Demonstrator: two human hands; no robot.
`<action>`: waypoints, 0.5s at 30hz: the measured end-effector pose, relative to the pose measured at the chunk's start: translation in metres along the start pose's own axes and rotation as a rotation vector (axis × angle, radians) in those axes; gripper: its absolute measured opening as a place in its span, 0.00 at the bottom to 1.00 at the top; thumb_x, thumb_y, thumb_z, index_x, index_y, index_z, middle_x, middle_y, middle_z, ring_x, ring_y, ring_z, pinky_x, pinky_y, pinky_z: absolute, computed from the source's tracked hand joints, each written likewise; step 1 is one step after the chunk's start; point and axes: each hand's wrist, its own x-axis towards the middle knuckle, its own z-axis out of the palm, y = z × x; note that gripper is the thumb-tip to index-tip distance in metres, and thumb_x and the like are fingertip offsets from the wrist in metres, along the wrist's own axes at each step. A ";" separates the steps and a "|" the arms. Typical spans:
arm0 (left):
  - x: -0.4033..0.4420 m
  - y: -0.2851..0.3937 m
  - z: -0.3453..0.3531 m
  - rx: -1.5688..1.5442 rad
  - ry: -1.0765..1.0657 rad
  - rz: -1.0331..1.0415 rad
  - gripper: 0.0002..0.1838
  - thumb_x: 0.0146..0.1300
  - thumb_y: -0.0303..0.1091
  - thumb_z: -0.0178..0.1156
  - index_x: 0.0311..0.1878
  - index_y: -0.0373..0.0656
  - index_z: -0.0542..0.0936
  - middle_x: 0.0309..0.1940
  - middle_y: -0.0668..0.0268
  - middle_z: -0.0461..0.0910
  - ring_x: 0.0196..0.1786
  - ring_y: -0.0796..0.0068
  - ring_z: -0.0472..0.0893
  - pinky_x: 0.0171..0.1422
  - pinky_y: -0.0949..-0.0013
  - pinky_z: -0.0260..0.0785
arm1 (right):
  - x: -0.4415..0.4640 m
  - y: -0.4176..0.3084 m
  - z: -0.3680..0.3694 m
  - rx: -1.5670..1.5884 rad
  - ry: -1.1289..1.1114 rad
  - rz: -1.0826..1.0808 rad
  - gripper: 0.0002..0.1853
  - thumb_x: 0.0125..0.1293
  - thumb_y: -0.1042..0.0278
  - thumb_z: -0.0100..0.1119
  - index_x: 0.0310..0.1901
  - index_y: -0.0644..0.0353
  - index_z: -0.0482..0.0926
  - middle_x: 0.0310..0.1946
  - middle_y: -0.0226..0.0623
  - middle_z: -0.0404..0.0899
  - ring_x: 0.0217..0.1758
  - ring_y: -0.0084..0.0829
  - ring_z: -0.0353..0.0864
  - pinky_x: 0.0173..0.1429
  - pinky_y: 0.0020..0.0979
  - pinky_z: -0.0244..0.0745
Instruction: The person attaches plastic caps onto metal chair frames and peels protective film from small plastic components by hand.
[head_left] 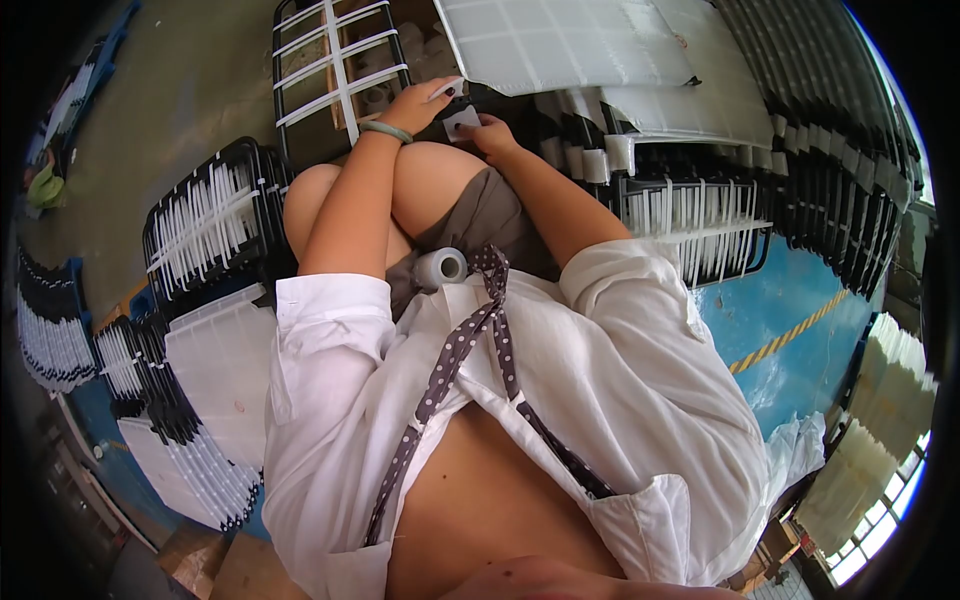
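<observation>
L hand (418, 108), abt 11:30, looks pinched on a white strip (446, 88), & R hand (492, 138), at 12, pinches a small pale film pc (462, 124); can't tell if they're joined. Both look v. light, thin & bendy, prob. easy to crease, so best held by the edges, fingertips only. Strapped frame (341, 70) is at 11, milky sheet (570, 45) abt 12:30, nr the hands, & a roll (430, 270) rests on the lap (440, 190), nr centre.

The right hand (494, 138) holds a whitish piece (461, 121) (small).
</observation>
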 end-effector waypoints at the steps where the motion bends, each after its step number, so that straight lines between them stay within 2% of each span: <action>1: -0.001 0.002 0.000 -0.017 -0.010 0.031 0.19 0.64 0.36 0.53 0.58 0.43 0.72 0.48 0.57 0.78 0.48 0.68 0.78 0.53 0.68 0.66 | 0.003 0.003 -0.001 0.049 -0.001 -0.012 0.19 0.54 0.79 0.62 0.48 0.67 0.72 0.39 0.42 0.78 0.36 0.38 0.82 0.40 0.38 0.79; 4: -0.001 -0.002 0.001 -0.046 -0.084 0.009 0.18 0.64 0.37 0.53 0.56 0.45 0.74 0.46 0.58 0.79 0.46 0.72 0.78 0.52 0.70 0.67 | 0.014 0.010 -0.006 0.031 -0.064 -0.038 0.19 0.54 0.79 0.61 0.49 0.66 0.71 0.39 0.42 0.78 0.36 0.38 0.82 0.40 0.38 0.79; 7: 0.004 -0.005 -0.005 -0.017 -0.173 -0.162 0.17 0.65 0.34 0.53 0.56 0.43 0.74 0.47 0.64 0.79 0.45 0.78 0.75 0.53 0.72 0.66 | 0.010 0.006 -0.004 -0.070 -0.022 -0.012 0.20 0.50 0.78 0.63 0.48 0.69 0.74 0.40 0.42 0.79 0.39 0.34 0.81 0.42 0.33 0.76; 8: 0.003 -0.006 -0.004 0.004 -0.141 -0.077 0.17 0.62 0.31 0.56 0.55 0.44 0.76 0.44 0.64 0.80 0.43 0.78 0.75 0.52 0.72 0.67 | 0.011 0.009 -0.004 -0.102 -0.013 -0.029 0.21 0.50 0.78 0.63 0.48 0.69 0.74 0.40 0.42 0.79 0.39 0.34 0.81 0.42 0.32 0.76; 14: 0.000 -0.002 -0.001 0.262 -0.075 0.008 0.24 0.56 0.32 0.62 0.58 0.45 0.73 0.48 0.57 0.78 0.47 0.65 0.78 0.53 0.68 0.68 | 0.022 0.016 -0.005 -0.249 0.020 -0.070 0.24 0.52 0.79 0.61 0.53 0.68 0.71 0.42 0.43 0.78 0.43 0.36 0.79 0.47 0.35 0.76; 15: 0.001 -0.001 -0.001 0.316 -0.123 -0.009 0.24 0.56 0.33 0.62 0.58 0.45 0.72 0.49 0.56 0.78 0.48 0.62 0.78 0.54 0.67 0.68 | 0.017 0.012 -0.004 -0.267 0.029 -0.070 0.25 0.52 0.79 0.61 0.54 0.68 0.70 0.43 0.44 0.78 0.44 0.36 0.79 0.47 0.34 0.75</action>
